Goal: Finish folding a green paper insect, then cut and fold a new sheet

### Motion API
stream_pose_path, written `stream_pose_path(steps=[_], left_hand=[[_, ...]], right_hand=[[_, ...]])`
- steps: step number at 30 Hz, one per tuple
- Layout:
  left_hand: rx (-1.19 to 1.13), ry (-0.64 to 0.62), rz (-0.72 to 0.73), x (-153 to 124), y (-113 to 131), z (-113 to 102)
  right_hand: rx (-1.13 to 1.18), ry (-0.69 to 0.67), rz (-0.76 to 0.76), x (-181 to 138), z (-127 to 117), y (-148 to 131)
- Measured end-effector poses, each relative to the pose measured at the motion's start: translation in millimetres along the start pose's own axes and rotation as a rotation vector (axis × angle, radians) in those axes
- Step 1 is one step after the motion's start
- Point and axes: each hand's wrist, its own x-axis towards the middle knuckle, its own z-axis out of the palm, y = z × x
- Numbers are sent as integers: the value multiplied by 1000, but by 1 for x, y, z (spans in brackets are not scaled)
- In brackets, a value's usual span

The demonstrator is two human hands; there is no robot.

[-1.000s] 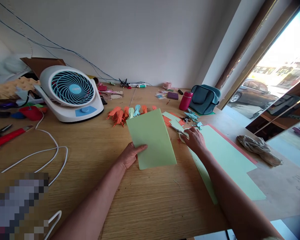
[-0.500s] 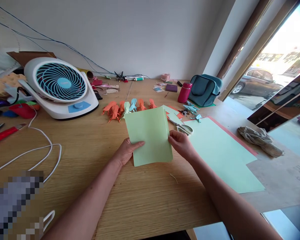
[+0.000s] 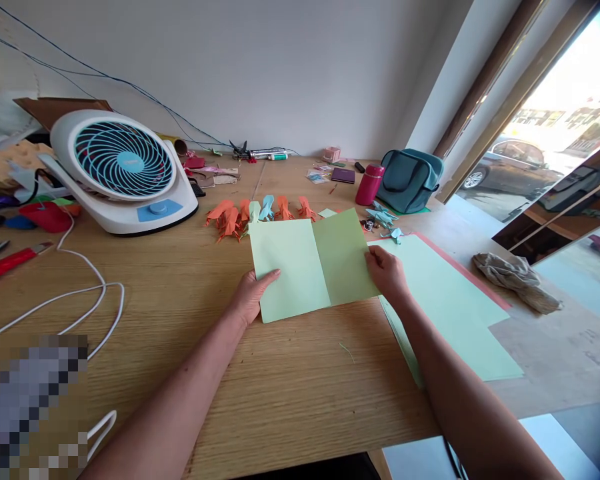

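A pale green sheet of paper (image 3: 293, 267) with a crease down its middle is spread between my hands, above the wooden table. My left hand (image 3: 250, 293) grips its left edge, thumb on the front and fingers behind. At the right edge, my right hand (image 3: 387, 270) pinches the darker, shaded half. Just behind the paper stand several folded paper figures: orange ones (image 3: 227, 219), a light blue one (image 3: 267, 208) and a pale green one (image 3: 254, 212). Larger green sheets (image 3: 445, 307) lie to the right, partly under my right forearm.
A white fan (image 3: 125, 167) stands at the left, its white cable (image 3: 100, 287) looping over the table. Red-handled cutters (image 3: 10, 265) lie at the left edge. A pink bottle (image 3: 369, 185) and a teal bag (image 3: 410, 180) stand at the back right.
The folded green paper has been opened out; my right hand has moved right with its right half. The scissors seen earlier are now hidden behind the paper.
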Motion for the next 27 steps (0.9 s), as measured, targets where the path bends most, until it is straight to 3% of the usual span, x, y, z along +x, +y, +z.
stream_pose_path(steps=[10,15,18,21,24,27], left_hand=[[-116,28,-8,-1,4,1],[-202,55,16,3,5,2],[-271,81,-10,6,6,1],[-351,125,-42,9,7,-1],[-416,148,-38,11,7,-3],[-439,155,-41,12,8,-2]], right_hand=[[-147,159,171,21,-27,54],[-241,228,138,13,-37,45],[-239,128,-69,-24,-32,11],[-233,-119,-296,-86,-25,-26],[-311,-307,-379,-148,-24,-44],[-330,-343,-345,-180,-28,-46]])
